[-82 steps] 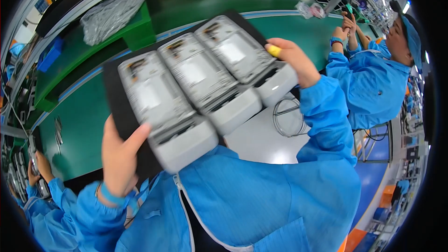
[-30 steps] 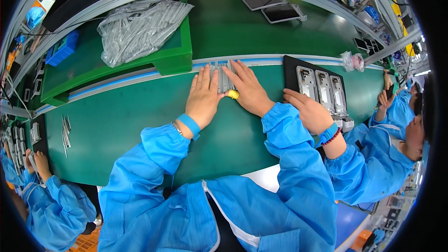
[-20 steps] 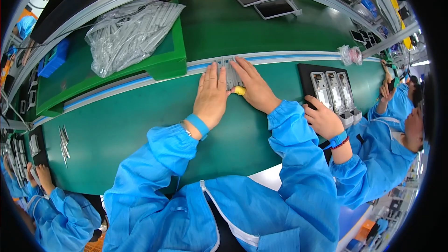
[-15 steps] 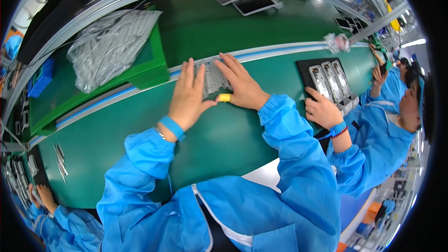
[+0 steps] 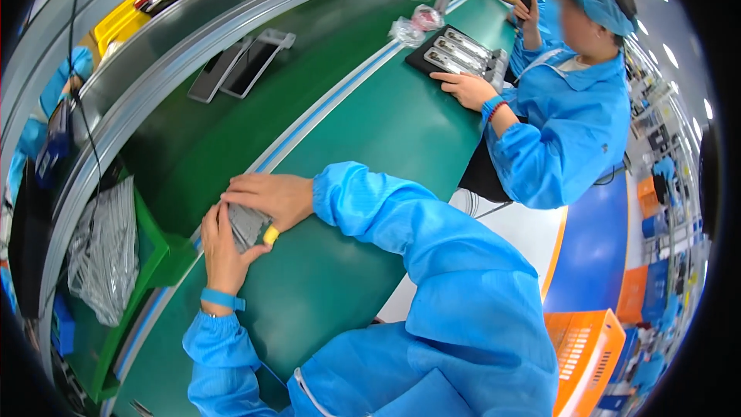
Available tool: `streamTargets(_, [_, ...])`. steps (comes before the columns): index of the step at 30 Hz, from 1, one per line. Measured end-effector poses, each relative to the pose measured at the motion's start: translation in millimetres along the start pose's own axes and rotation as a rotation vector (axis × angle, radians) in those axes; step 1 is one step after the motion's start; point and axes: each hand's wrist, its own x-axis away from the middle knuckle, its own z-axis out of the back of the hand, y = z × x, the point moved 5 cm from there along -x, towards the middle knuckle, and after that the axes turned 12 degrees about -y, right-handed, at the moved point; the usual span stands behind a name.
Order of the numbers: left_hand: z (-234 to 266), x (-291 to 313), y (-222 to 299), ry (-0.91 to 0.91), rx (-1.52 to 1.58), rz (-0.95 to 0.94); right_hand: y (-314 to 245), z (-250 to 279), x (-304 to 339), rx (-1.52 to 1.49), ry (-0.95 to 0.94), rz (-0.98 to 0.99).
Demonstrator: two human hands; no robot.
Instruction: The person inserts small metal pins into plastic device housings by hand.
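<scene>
To the left of our left hand (image 5: 224,262), a crinkled clear plastic bag (image 5: 104,251) of pale strips is lying on a smooth green stand (image 5: 166,255). That hand is flattening itself along a bundle of slender grey strips (image 5: 248,228), fingers straight, thumb spread. Our right hand (image 5: 278,197) is reaching over from the other side, fingers extended, its thumb wearing a soft yellow sleeve (image 5: 270,235). Between our hands the bundle is resting on the smooth green tabletop (image 5: 409,123); its long axis is running crosswise to the metal rail (image 5: 324,108), one end pointing at the rail, the other toward our thumbs. The strips are lying too close for us to count.

Beyond our fingers, across the rail, two glassy dark tablets (image 5: 255,66) are lying flat. Well right of our right hand, three pale boxy housings (image 5: 461,52) are sitting on one black pad (image 5: 423,62), a co-worker's hand (image 5: 471,91) touching its edge. Farther right, one slotted orange crate (image 5: 587,355) is standing.
</scene>
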Motion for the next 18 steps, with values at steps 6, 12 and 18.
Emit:
streamTargets(6, [0, 4, 13, -0.023, 0.033, 0.028, -3, -1, 9, -0.081, 0.036, 0.032])
streamTargets(12, [3, -1, 26, -0.086, 0.017, 0.005, -3, 6, 24, -0.077, 0.062, 0.038])
streamTargets(18, [-3, -3, 20, -0.101, 0.015, 0.038, 4, -5, 18, -0.153, 0.052, 0.039])
